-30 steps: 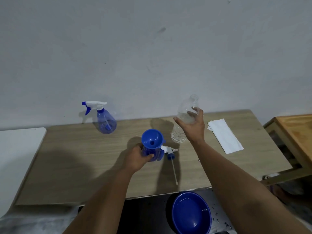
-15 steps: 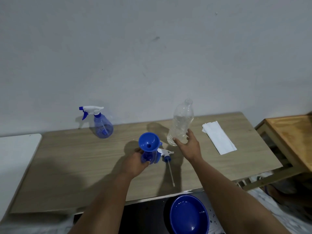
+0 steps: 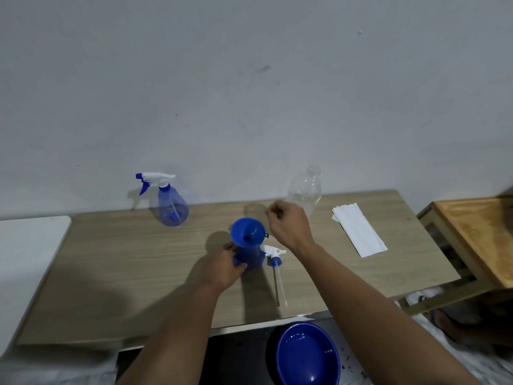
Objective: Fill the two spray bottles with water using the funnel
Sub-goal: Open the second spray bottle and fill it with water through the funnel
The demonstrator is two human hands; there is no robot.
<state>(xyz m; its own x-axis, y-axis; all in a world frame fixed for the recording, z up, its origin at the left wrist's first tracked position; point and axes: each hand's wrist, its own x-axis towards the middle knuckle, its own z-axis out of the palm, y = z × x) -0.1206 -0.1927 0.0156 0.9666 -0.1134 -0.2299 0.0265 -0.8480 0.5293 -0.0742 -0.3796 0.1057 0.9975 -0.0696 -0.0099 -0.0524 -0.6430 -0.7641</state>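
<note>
Blue plastic funnel (image 3: 248, 233) is sitting in the neck of the open spray bottle (image 3: 249, 259) at table (image 3: 125, 273) centre — left hand (image 3: 222, 266) is curling round the bottle's belly. Right hand (image 3: 288, 227) is hovering just beside the funnel, fingers loosely curled, holding nothing. Bottle likely light, thin-walled, top-heavy — hold low on the body. 2nd spray bottle (image 3: 170, 202) is standing capped near the wall.

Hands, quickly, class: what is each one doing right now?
Left hand: grips the spray bottle under the funnel.
Right hand: loosely curled, holding nothing.
</note>
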